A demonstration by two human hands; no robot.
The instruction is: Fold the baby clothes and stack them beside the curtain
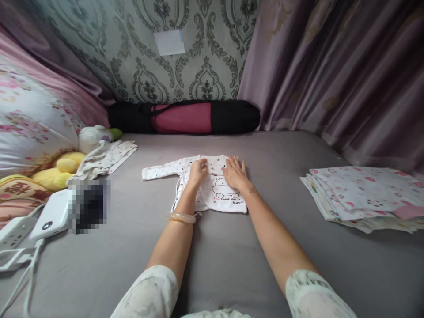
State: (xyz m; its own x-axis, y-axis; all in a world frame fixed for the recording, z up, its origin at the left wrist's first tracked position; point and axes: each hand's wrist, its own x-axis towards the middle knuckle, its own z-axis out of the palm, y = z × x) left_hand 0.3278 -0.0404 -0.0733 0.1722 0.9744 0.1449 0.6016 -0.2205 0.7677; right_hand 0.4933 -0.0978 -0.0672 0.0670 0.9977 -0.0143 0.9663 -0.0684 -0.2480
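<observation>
On the far left of the bed: a floral pillow (pixel 29 119) leans by a yellow plush toy (pixel 54 174), with a power strip (pixel 15 234) and a white device (pixel 51 216) in front. A pixelated patch beside the device hides what lies there.
Patterned cloth (pixel 99 161): rumpled, just beside the toy, apart from the shirt.
Small white shirt (pixel 212 201): front up on the grey sheet (pixel 271 265), in front of the wearer. One sleeve (pixel 164 169) reaches out to the left; no matching sleeve shows beyond the other edge, and I cannot tell how it lies.
Tie strings (pixel 174 204): loose along the left side of the shirt; they would be better straightened by the fingertips, so that they make no ridge beneath the cloth.
Left hand (pixel 198 171): on the upper chest, fingers drawn in and close together; whether they pinch any fabric, I cannot tell. Resting lightly here should anchor the layers without bunching the overlap.
Right hand (pixel 235 174): palm down near the shoulder, fingers long and a little apart, gripping nothing visible. Even, gentle pressure outward toward the edge would suit soft knit; a hard push could drag the printed panel (pixel 225 190) askew.
Stack of folded cloths (pixel 364 190): on the right, well apart from both hands, its lower edges uneven.
</observation>
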